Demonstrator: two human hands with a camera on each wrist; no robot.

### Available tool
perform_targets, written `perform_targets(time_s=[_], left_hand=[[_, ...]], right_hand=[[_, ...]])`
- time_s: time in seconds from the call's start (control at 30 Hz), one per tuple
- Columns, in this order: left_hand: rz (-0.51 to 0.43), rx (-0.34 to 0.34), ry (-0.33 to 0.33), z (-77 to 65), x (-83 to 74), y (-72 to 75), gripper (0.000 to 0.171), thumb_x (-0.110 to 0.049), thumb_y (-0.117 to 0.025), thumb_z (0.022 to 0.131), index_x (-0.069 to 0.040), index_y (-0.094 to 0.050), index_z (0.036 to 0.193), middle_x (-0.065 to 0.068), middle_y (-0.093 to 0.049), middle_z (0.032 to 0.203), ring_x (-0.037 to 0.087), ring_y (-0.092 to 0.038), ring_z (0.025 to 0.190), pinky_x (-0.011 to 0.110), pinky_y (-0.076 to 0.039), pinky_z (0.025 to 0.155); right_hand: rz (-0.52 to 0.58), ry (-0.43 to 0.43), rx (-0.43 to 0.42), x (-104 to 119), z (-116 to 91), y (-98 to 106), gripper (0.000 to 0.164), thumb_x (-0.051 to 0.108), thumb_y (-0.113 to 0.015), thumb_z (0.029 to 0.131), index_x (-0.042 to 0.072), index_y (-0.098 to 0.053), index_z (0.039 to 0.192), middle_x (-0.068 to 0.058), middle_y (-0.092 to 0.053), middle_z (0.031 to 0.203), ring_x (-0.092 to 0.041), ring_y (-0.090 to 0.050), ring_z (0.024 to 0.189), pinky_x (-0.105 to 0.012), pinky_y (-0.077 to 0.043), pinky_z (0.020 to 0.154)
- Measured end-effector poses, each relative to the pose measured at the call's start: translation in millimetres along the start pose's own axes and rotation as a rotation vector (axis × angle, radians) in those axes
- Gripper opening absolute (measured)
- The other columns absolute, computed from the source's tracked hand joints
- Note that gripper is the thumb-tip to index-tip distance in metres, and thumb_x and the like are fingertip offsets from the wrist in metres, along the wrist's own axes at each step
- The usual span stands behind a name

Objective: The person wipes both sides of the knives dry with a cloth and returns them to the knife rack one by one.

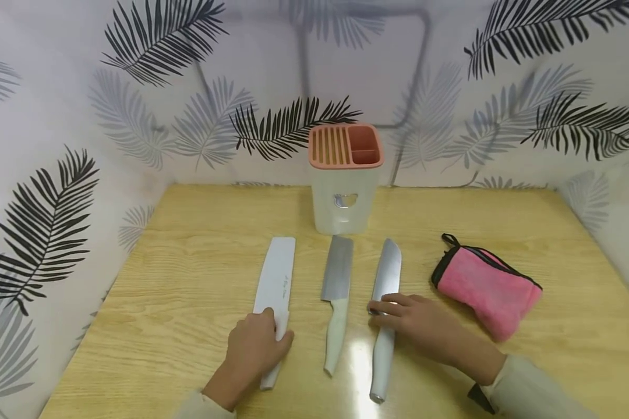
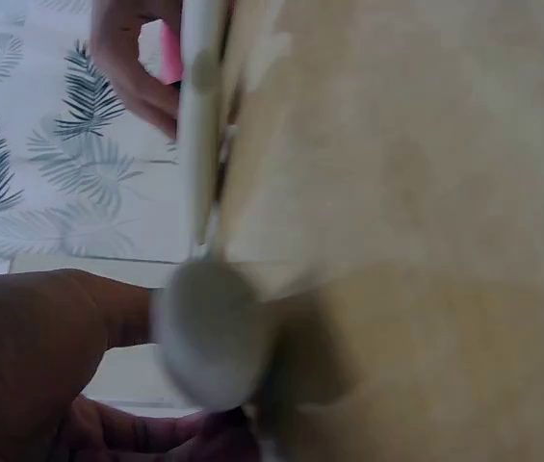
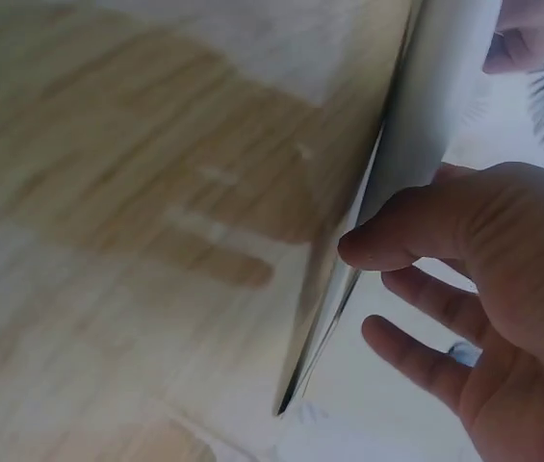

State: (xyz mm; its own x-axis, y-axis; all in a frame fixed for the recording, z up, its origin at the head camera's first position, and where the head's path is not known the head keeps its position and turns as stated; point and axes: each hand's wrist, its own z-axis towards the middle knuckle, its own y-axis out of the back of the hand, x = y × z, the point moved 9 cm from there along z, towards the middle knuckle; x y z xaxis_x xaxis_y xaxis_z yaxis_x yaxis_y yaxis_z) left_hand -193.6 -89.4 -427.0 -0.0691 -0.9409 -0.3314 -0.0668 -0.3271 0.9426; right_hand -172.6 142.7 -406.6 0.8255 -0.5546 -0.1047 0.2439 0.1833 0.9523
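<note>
In the head view three kitchen knives lie side by side on the wooden table. My left hand grips the pale handle of the left knife, which has a broad white blade with small lettering. Its blurred handle end shows in the left wrist view. The middle knife, with a grey blade and cream handle, lies untouched. My right hand reaches over the right knife, fingers across the join of silver blade and whitish handle. In the right wrist view its thumb is at the knife while the other fingers are loosely extended.
A white knife block with a slotted coral-pink top stands at the back of the table. Right of the knives lies a pink zip pouch with black trim. A leaf-patterned cloth hangs behind.
</note>
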Motion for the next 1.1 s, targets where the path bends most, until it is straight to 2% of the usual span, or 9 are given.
perform_targets(time_s=[0.07,0.13,0.33,0.47,0.6,0.77,0.87,1.0,1.1], left_hand=[[0.033,0.011,-0.005,4.2,-2.1,11.3,0.037,-0.045,-0.064,0.081,-0.011,-0.052,0.07,0.001,-0.051,0.057,0.015,-0.047,0.048,0.028,-0.033,0.04],[0.064,-0.015,-0.03,12.1,-7.4,31.7,0.04,-0.048,-0.06,0.084,-0.011,-0.054,0.072,0.001,-0.052,0.057,0.015,-0.046,0.046,0.028,-0.033,0.04],[0.147,-0.288,-0.206,55.6,-40.3,116.9,0.029,-0.035,-0.052,0.092,-0.01,-0.059,0.078,0.004,-0.052,0.054,0.017,-0.044,0.042,0.028,-0.03,0.036],[0.193,-0.443,-0.309,95.0,-59.3,151.7,0.027,-0.028,-0.046,0.093,-0.01,-0.055,0.074,0.005,-0.048,0.051,0.018,-0.04,0.04,0.028,-0.024,0.034],[0.242,-0.459,-0.347,135.3,-74.6,160.2,0.031,-0.029,-0.039,0.095,-0.008,-0.052,0.076,0.007,-0.048,0.053,0.023,-0.045,0.042,0.033,-0.03,0.035],[0.25,-0.455,-0.335,175.7,-88.2,162.8,0.035,-0.031,-0.033,0.096,-0.008,-0.052,0.077,0.005,-0.047,0.055,0.025,-0.048,0.046,0.035,-0.033,0.038],[0.233,-0.469,-0.343,191.1,-96.5,163.9,0.037,-0.033,-0.032,0.096,-0.009,-0.054,0.077,0.006,-0.049,0.057,0.024,-0.05,0.047,0.035,-0.034,0.038],[0.206,-0.431,-0.34,207.1,-100.8,158.0,0.042,-0.034,-0.03,0.096,-0.01,-0.053,0.072,0.007,-0.052,0.059,0.025,-0.053,0.05,0.034,-0.036,0.039],[0.151,-0.384,-0.324,216.3,-99.4,149.8,0.044,-0.033,-0.028,0.097,-0.012,-0.048,0.064,0.006,-0.051,0.059,0.024,-0.052,0.051,0.033,-0.035,0.038]], right_hand=[[-0.025,0.037,-0.015,4.7,0.7,-1.9,0.032,0.015,-0.066,0.075,0.027,-0.066,0.104,0.006,-0.066,0.117,-0.017,-0.061,0.103,-0.033,-0.053,0.081],[-0.048,0.073,-0.033,9.7,1.3,-2.9,0.029,0.017,-0.066,0.074,0.029,-0.067,0.1,0.009,-0.066,0.115,-0.015,-0.06,0.1,-0.031,-0.053,0.078],[-0.119,0.163,-0.044,17.7,4.4,-5.0,0.028,0.019,-0.068,0.071,0.029,-0.067,0.098,0.016,-0.067,0.108,-0.01,-0.058,0.092,-0.026,-0.048,0.073],[-0.117,0.195,-0.029,17.2,6.3,-3.3,0.026,0.02,-0.068,0.073,0.028,-0.069,0.098,0.016,-0.069,0.104,-0.007,-0.052,0.08,-0.02,-0.041,0.064],[-0.107,0.233,-0.037,17.0,7.7,1.8,0.025,0.02,-0.063,0.077,0.025,-0.069,0.1,0.014,-0.069,0.104,-0.006,-0.052,0.078,-0.019,-0.039,0.061],[-0.112,0.303,-0.155,15.6,12.1,17.2,0.023,0.02,-0.061,0.077,0.018,-0.068,0.099,0.009,-0.071,0.102,-0.007,-0.058,0.078,-0.019,-0.046,0.06],[-0.059,0.301,-0.201,10.4,15.9,27.9,0.018,0.018,-0.056,0.086,0.015,-0.067,0.1,0.006,-0.071,0.102,-0.006,-0.061,0.078,-0.02,-0.049,0.056],[0.042,0.251,-0.296,-1.1,21.8,55.4,0.031,0.022,-0.039,0.098,0.011,-0.067,0.104,0.0,-0.071,0.104,-0.01,-0.067,0.083,-0.022,-0.053,0.058],[0.091,0.214,-0.423,-12.1,26.4,88.1,0.032,0.026,-0.044,0.098,0.007,-0.068,0.104,-0.005,-0.071,0.103,-0.015,-0.068,0.086,-0.025,-0.055,0.066]])
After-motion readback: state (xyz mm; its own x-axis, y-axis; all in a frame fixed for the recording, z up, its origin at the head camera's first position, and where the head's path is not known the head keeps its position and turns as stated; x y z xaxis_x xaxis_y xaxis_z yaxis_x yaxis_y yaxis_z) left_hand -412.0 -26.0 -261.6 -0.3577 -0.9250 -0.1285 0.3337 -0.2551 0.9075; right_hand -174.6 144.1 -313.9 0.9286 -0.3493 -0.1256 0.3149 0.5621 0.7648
